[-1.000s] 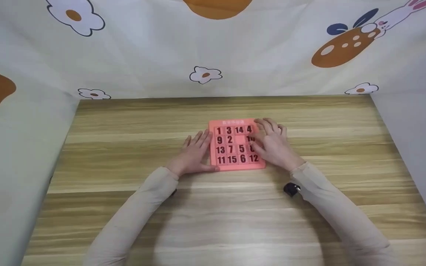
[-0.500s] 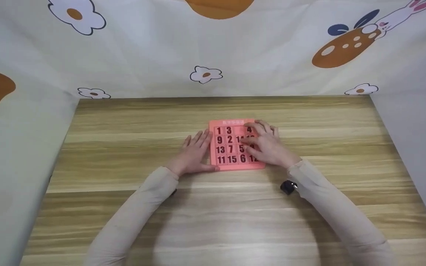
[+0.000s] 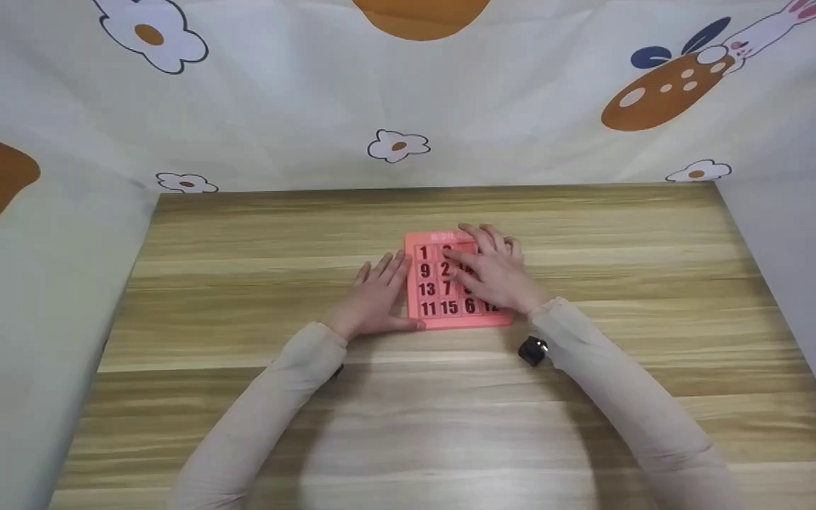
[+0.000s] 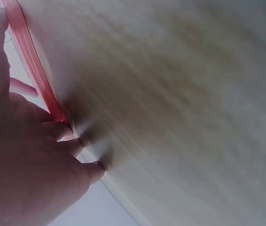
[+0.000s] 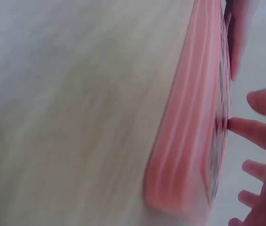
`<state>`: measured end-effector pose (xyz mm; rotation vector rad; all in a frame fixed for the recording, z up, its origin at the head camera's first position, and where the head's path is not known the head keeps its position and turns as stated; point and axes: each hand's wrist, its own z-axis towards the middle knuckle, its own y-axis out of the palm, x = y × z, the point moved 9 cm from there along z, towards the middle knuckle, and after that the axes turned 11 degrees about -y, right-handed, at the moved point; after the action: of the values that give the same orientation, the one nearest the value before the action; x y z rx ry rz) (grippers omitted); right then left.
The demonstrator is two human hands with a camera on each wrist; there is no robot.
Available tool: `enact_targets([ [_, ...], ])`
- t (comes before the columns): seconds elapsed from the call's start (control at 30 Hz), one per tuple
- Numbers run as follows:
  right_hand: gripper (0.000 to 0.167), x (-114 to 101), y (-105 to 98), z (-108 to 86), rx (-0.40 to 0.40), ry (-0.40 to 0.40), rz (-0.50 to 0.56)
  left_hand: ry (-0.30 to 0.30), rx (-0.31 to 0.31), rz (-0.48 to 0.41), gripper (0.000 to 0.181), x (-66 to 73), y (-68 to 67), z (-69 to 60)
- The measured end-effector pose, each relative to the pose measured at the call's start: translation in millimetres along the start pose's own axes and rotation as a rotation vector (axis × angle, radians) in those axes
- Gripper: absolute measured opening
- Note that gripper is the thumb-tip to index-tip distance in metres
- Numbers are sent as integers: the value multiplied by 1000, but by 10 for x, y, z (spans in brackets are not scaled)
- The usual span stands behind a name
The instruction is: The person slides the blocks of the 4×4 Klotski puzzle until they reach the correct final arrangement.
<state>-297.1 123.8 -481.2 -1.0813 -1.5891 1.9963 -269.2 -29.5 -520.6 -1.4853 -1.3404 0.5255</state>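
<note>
A pink number slide puzzle (image 3: 461, 323) lies flat on the table, with black numerals on its square tiles. Spread along its left side, my left hand (image 3: 372, 301) has straight fingers and its thumb at the near left corner. The left wrist view shows this hand (image 4: 29, 160) against the pink side wall. My right hand (image 3: 499, 275) reaches over the board from the right, its index fingertip on the 3 tile (image 3: 447, 249) in the top row. In the right wrist view one finger of it (image 5: 250, 129) touches the top face. This hand covers much of the right columns.
The wood-grain table (image 3: 273, 227) extends around the puzzle on all sides. A pale cloth (image 3: 295, 106) printed with flowers, carrots and a rabbit hangs behind it. Below the right wrist sits a small black device (image 3: 533, 350).
The 14 tile has slid down from the top row into the second-row gap, leaving a gap above. My right hand has then moved left to the 3 tile. The left hand stays put.
</note>
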Motion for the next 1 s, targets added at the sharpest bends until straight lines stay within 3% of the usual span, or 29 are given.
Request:
enact_targets([
  [0.23,41,136,-112,-146,34,25,-36,0,0,9,117,0,-14,2],
  [0.5,40,-105,19,-190,-35,-161,-16,0,-10,15,116,16,5,-1],
  [0.77,42,-91,26,-133,-35,-64,-44,4,-9,-16,116,23,7,2],
  [1.0,49,-62,51,-77,-12,-36,-48,2,-2,-49,117,14,2,1],
])
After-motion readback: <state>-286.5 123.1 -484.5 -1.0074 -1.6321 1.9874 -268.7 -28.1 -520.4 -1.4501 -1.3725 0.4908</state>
